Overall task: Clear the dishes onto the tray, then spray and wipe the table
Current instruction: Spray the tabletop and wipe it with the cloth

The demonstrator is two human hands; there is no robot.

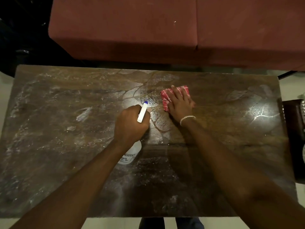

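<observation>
My left hand (130, 123) grips the neck of a white spray bottle (130, 156), whose white head with a blue nozzle tip (145, 103) points away from me at the middle of the brown marbled table (57, 129). A wet, speckled patch of spray (148, 100) lies just ahead of the nozzle. To its right, my right hand (180, 104) presses flat, fingers straight, on a red-and-white patterned cloth (165, 96) lying on the tabletop. A bracelet circles that wrist.
A dark red sofa (148, 30) runs along the far side of the table. A dark tray (295, 138) with dishes partly in view sits off the table's right edge. Pale floor shows at the corners.
</observation>
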